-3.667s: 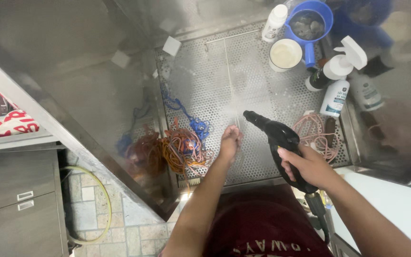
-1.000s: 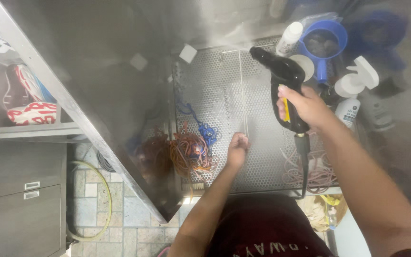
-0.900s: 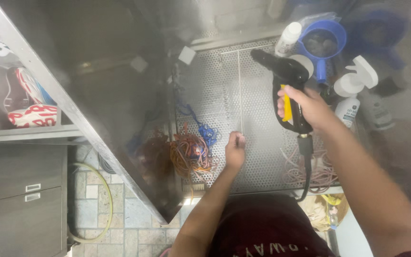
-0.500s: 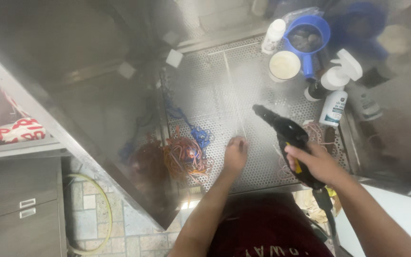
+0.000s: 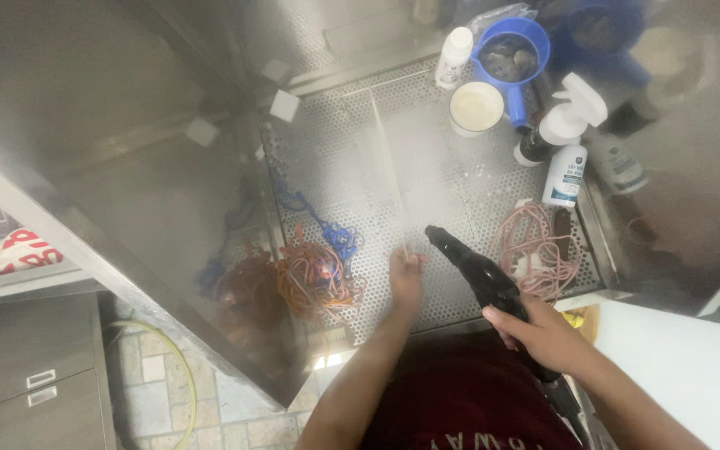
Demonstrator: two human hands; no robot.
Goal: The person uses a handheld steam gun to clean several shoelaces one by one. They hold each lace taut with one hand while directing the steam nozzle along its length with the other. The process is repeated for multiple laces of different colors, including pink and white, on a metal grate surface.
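1. Grey metal drawer cabinet [image 5: 31,392] stands at the far left, with a red-and-white printed cloth [image 5: 14,250] on the shelf above it.
2. Next comes a slanted stainless steel panel [image 5: 152,208]; it mirrors the cords beside it.
3. A tangled bundle of orange cord [image 5: 314,279] lies on the perforated steel counter [image 5: 335,167], touching a smaller tangle of blue cord [image 5: 335,237] just behind it.
4. The left hand [image 5: 406,279] rests over the counter near the orange cord, its grip pinched on a thin pale stick-like piece [image 5: 407,250]; what the piece is cannot be told.
5. White vapour hangs over the counter just beyond that hand.
6. The right hand [image 5: 543,333] has its grip clenched around the handle of a black pistol-shaped spray gun [image 5: 477,271], whose nozzle points toward the pinched piece and ends just beside it.
7. A loose coil of pink cord [image 5: 535,250] lies right of the gun.
8. At the back stand a small white bottle [image 5: 453,57], a white round cup [image 5: 477,108], a blue plastic scoop [image 5: 510,58] holding dark pieces, and a white trigger spray bottle [image 5: 568,150].
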